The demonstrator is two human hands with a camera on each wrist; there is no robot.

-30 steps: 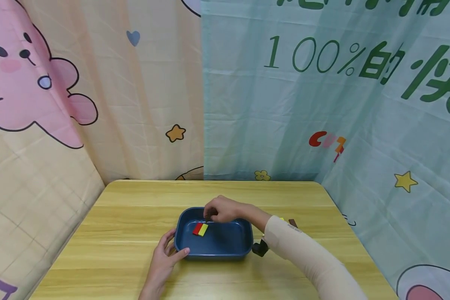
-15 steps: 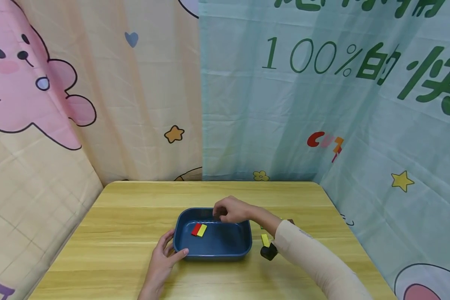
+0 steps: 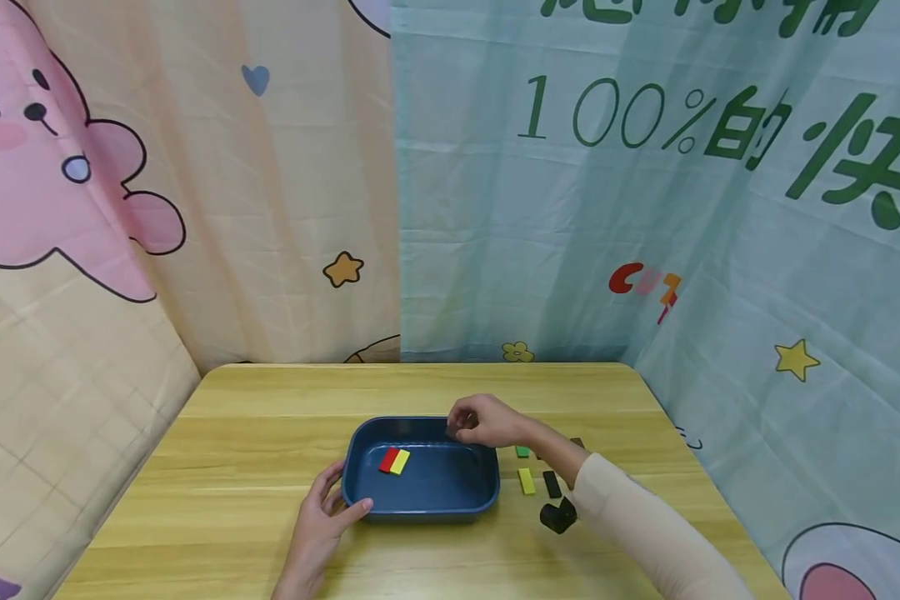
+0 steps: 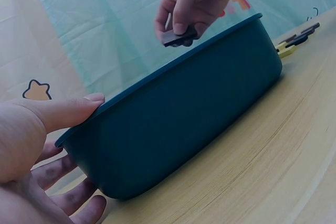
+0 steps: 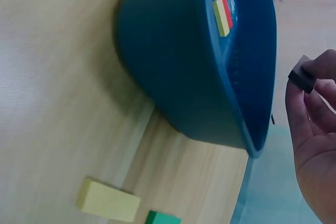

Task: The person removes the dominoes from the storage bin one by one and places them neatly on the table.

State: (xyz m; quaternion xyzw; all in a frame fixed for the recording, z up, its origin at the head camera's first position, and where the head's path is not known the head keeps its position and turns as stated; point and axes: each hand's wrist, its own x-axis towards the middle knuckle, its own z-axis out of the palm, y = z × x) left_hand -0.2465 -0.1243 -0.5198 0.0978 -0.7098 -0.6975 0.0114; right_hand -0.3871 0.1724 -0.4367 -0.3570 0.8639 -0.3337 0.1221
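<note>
My left hand [image 3: 321, 521] holds the left end of a blue rectangular basin [image 3: 431, 510], thumb on the rim and fingers round the outer wall. Between thumb and fingertips, my right hand [image 3: 487, 421] pinches a small dark block [image 5: 303, 75], raised above the basin's right part; the left wrist view shows this dark block [image 4: 179, 37] above the rim. Inside the basin, a red block [image 3: 388, 460] and a yellow block [image 3: 400, 462] lie side by side, touching. Most of the basin's floor shows in the head view.
Right of the basin on the wooden table [image 3: 270, 400] lie a yellow block [image 3: 526, 481], a black block [image 3: 552, 485], a green block [image 3: 522, 452] and a brown one [image 3: 577, 442]. A black device [image 3: 558, 515] sits at my right wrist. Printed curtains [image 3: 495, 250] stand behind.
My right hand has moved right over the basin, and its forearm has uncovered blocks on the table. The left hand stays on the basin. The head view has shifted slightly.
</note>
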